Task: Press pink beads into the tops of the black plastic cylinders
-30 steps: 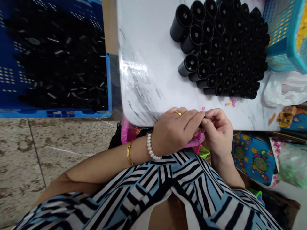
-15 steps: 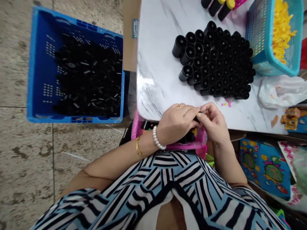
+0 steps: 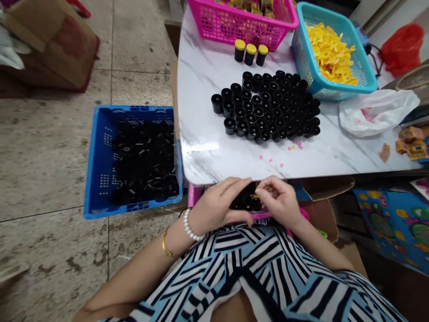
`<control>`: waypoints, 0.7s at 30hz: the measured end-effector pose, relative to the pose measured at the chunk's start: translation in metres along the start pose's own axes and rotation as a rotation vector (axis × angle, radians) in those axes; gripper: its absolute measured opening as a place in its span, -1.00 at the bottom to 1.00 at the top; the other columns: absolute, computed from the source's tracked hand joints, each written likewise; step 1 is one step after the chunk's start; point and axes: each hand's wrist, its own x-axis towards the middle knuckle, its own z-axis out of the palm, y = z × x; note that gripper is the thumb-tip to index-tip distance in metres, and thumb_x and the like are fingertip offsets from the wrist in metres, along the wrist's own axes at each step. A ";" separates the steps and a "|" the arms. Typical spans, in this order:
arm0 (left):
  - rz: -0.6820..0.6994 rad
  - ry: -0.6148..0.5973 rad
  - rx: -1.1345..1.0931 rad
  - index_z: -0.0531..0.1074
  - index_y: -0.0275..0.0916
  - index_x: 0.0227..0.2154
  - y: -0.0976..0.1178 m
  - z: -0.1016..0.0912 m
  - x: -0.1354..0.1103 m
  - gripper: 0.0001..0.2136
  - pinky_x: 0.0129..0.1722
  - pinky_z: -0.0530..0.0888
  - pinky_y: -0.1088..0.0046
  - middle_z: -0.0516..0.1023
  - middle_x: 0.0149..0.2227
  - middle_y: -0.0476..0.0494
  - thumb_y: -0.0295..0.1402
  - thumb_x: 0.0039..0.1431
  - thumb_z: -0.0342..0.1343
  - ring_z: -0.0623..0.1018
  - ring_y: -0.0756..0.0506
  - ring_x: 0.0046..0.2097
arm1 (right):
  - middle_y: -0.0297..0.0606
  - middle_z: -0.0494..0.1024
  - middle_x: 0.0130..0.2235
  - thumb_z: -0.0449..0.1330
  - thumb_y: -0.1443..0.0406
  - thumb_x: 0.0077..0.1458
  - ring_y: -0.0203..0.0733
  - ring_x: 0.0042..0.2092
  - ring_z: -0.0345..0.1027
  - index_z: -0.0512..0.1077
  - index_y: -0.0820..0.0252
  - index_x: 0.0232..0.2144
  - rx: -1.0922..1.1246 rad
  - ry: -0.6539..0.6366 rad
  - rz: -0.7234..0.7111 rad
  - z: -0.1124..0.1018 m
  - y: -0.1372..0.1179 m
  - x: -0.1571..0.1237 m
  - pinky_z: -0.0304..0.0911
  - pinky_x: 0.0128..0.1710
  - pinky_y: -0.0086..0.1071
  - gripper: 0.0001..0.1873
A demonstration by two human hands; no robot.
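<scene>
My left hand (image 3: 219, 205) and my right hand (image 3: 279, 199) meet over a pink tray (image 3: 193, 195) on my lap, just below the edge of the marble table (image 3: 208, 147). The left hand's fingers curl around a black tube (image 3: 246, 202) in the tray. The right hand pinches something small and yellow at the tube's end. On the table stands a block of several open black tubes (image 3: 268, 107). Three black tubes with yellow caps (image 3: 250, 51) stand behind it. Tiny pink beads (image 3: 295, 144) lie scattered near the table's front edge.
A blue crate (image 3: 100, 156) full of black tubes sits on the floor to the left. A pink basket (image 3: 241, 20) and a teal basket (image 3: 331, 85) of yellow parts stand at the table's back. A white plastic bag (image 3: 375, 109) lies at the right. Cardboard boxes (image 3: 50, 44) stand at far left.
The view has pulled back and tilted up, bringing the baskets and capped tubes into sight. My hands have dropped from the table's edge to the pink tray on my lap.
</scene>
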 end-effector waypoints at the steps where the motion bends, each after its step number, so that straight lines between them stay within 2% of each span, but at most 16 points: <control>1: -0.019 0.078 0.024 0.30 -0.29 0.21 0.000 -0.001 0.005 -0.23 -0.03 0.60 0.27 0.56 -0.05 -0.31 0.14 0.10 0.26 0.60 -0.19 -0.05 | -0.36 0.47 -0.42 0.25 0.17 0.25 -0.33 -0.47 0.30 0.47 0.14 -0.32 -0.096 0.092 -0.067 -0.010 0.003 0.003 0.27 -0.45 -0.41 -0.83; 3: -0.036 0.236 0.131 0.40 -0.29 0.06 -0.004 0.003 0.020 -0.42 -0.08 0.59 0.31 0.54 -0.15 -0.26 0.07 0.17 0.25 0.57 -0.16 -0.11 | -0.26 0.53 -0.31 0.25 0.21 0.25 -0.26 -0.37 0.35 0.53 0.15 -0.26 -0.366 0.310 -0.225 -0.033 0.011 0.012 0.33 -0.34 -0.33 -0.86; 5: -0.019 0.318 0.220 0.42 -0.30 -0.08 -0.011 0.013 0.038 -0.58 -0.11 0.57 0.31 0.50 -0.16 -0.26 -0.01 0.27 0.19 0.54 -0.16 -0.11 | -0.16 0.54 -0.18 0.27 0.23 0.23 -0.17 -0.26 0.40 0.57 0.15 -0.12 -0.611 0.402 -0.337 -0.051 0.022 0.020 0.39 -0.23 -0.26 -0.81; 8: -0.017 0.269 0.293 0.40 -0.29 -0.19 -0.021 0.029 0.056 -0.70 -0.16 0.55 0.32 0.47 -0.18 -0.25 -0.10 0.41 0.06 0.50 -0.15 -0.15 | -0.12 0.58 -0.14 0.29 0.26 0.22 -0.06 -0.13 0.43 0.56 0.14 -0.03 -0.819 0.329 -0.459 -0.059 0.037 0.021 0.42 -0.08 -0.16 -0.73; 10: -0.057 0.224 0.318 0.40 -0.32 -0.12 -0.025 0.033 0.058 -0.68 -0.09 0.54 0.25 0.48 -0.13 -0.30 -0.11 0.44 0.01 0.50 -0.18 -0.09 | -0.09 0.59 -0.11 0.31 0.25 0.20 -0.01 -0.07 0.42 0.53 0.15 0.03 -0.895 0.267 -0.527 -0.055 0.045 0.016 0.41 -0.01 -0.10 -0.65; 13: -0.133 0.220 0.260 0.26 -0.33 0.22 -0.023 0.026 0.049 -0.43 0.17 0.46 0.06 0.42 0.12 -0.44 0.01 0.36 0.09 0.44 -0.31 0.16 | -0.03 0.56 -0.05 0.35 0.21 0.15 0.04 -0.02 0.41 0.45 0.19 0.10 -0.890 0.246 -0.539 -0.050 0.051 0.007 0.43 0.02 -0.06 -0.52; 15: -0.172 0.231 0.212 0.12 -0.30 0.34 -0.020 0.018 0.041 -0.23 0.25 0.39 -0.01 0.37 0.20 -0.46 0.08 0.26 0.18 0.39 -0.35 0.23 | -0.03 0.55 -0.06 0.37 0.21 0.14 0.04 -0.03 0.43 0.42 0.21 0.10 -0.844 0.259 -0.497 -0.051 0.051 0.006 0.45 -0.01 -0.07 -0.50; 16: -0.187 0.231 0.201 0.11 -0.29 0.35 -0.019 0.015 0.038 -0.19 0.26 0.39 -0.01 0.37 0.20 -0.46 0.08 0.22 0.23 0.40 -0.35 0.23 | -0.04 0.56 -0.08 0.37 0.22 0.14 0.03 -0.04 0.45 0.41 0.22 0.09 -0.829 0.262 -0.480 -0.053 0.050 0.007 0.46 -0.03 -0.07 -0.50; 18: -0.201 0.208 0.210 0.20 -0.29 0.31 -0.018 0.012 0.034 -0.28 0.21 0.43 0.02 0.43 0.14 -0.42 -0.02 0.22 0.27 0.45 -0.33 0.17 | -0.05 0.56 -0.09 0.36 0.23 0.14 0.02 -0.07 0.46 0.39 0.21 0.10 -0.826 0.249 -0.467 -0.057 0.047 0.012 0.47 -0.07 -0.09 -0.50; 21: -0.171 0.156 0.231 0.37 -0.27 0.18 -0.020 0.015 0.032 -0.57 0.10 0.50 0.16 0.54 0.00 -0.31 -0.27 0.30 0.23 0.53 -0.23 0.05 | -0.06 0.54 -0.05 0.30 0.25 0.20 -0.06 -0.13 0.47 0.39 0.16 0.16 -0.830 0.225 -0.476 -0.063 0.043 0.026 0.49 -0.13 -0.16 -0.51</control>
